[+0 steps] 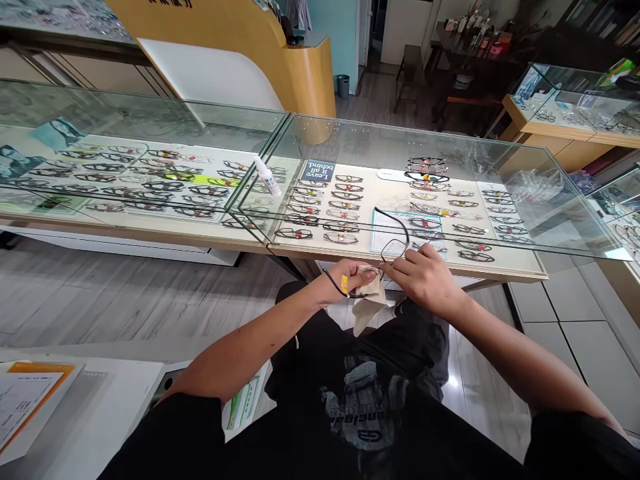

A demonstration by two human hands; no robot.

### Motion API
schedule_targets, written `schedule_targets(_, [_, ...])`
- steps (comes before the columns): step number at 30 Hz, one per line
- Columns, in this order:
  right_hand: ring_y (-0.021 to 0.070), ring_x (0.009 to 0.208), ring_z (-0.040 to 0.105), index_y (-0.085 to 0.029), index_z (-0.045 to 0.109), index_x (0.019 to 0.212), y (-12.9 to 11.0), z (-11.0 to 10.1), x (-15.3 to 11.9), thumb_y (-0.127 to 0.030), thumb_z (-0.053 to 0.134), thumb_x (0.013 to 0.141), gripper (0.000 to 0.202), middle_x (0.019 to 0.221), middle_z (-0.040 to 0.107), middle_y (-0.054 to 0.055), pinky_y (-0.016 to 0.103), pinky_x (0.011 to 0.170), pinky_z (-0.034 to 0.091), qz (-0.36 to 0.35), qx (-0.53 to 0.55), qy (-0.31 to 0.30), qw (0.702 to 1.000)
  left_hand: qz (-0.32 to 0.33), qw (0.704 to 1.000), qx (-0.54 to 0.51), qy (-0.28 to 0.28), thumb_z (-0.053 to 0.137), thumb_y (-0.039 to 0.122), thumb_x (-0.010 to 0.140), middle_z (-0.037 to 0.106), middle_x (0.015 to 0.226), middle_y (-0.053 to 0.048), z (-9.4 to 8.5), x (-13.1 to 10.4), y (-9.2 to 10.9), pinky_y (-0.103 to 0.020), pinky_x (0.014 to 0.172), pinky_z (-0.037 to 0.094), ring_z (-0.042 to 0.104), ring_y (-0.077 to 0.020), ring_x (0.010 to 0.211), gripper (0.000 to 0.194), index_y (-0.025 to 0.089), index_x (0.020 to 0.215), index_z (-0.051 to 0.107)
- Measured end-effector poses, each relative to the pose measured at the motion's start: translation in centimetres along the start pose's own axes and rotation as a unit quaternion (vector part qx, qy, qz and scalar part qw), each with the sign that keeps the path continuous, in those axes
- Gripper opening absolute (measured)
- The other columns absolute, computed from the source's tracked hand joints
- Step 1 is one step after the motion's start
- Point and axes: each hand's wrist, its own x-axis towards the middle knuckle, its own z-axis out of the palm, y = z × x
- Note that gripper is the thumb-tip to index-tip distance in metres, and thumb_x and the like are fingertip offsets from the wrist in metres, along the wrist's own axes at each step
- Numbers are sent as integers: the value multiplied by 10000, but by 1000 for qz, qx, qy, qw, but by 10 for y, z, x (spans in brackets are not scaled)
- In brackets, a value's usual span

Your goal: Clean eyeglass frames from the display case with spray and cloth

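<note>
My left hand (347, 279) is closed on a beige cloth (369, 308), folded around part of a pair of glasses. The cloth hangs below my fingers. My right hand (424, 279) pinches the frame of the same glasses (395, 248); one lens rim and a dark temple arm stick up above my fingers. A dark cord and a yellow tag circle my left wrist. Both hands are close together, in front of the glass showcase's near edge. On the showcase's top stands a small white bottle (267, 176).
The glass showcase (407, 260) holds rows of eyeglasses and runs across the view. A white counter (120, 393) with papers is at the lower left. Another display case (560, 133) stands at the upper right, and a bin (343, 86) is on the floor beyond.
</note>
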Motion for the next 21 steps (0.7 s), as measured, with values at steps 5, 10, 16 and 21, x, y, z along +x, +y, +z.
schedule_targets(5, [221,814,529,-237,787,1148,4,1,-1,-158,500,1105,301,827,723,69,425,730,252,43,113,-14,993,-67,994,-82,-23,1025,399,662,660,785,-27,-12,-3,0,-209,597,457,584,-109,679,515,103,984,753])
schedule_targets(10, [214,782,521,-249,815,1143,8,12,-10,-199,516,1107,306,778,704,65,418,730,264,111,132,16,985,-80,980,-179,22,968,436,762,732,853,-90,-30,-3,-15,-290,753,604,706,-170,755,439,109,959,752])
schedule_targets(16, [217,752,558,-273,873,1019,3,25,-17,-436,766,981,198,748,690,43,384,729,383,331,437,144,824,17,984,-132,118,917,533,809,771,1089,-124,-39,-3,-23,-285,892,592,717,-190,972,536,135,1142,783])
schedule_targets(21, [238,874,654,-281,872,869,-15,24,-5,-520,938,775,264,900,795,44,389,826,493,426,691,153,564,48,998,-11,44,841,563,882,768,1194,-122,-27,-5,-13,-311,944,551,692,-206,1037,605,173,1335,755])
